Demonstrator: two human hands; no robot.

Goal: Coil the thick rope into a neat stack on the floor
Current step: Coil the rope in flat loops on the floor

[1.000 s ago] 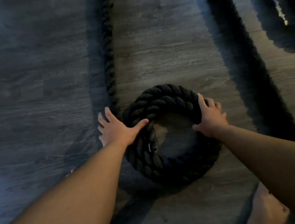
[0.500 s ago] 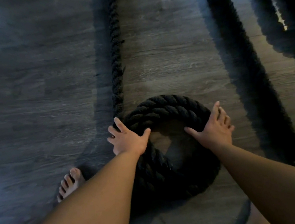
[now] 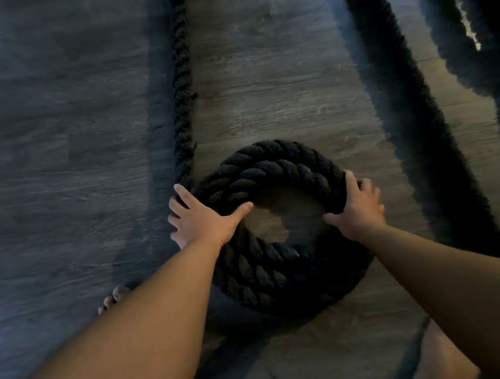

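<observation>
The right hand [image 3: 358, 211], lately laid flat, is now curled round the right edge of the coil [image 3: 271, 168]. The left hand [image 3: 205, 222] is pressed on it, fingers spread. The turns are probably being squared.

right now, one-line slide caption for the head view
Left hand presses and right hand grips a coiled black rope on the wood floor, loose length trailing away

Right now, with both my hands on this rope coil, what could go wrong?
The coil is a few stacked turns; if either the left hand or right hand lets go, the top turn may spring off. The straight run feeding in could drag the stack sideways. The bare toes near it might get pinched.
</observation>
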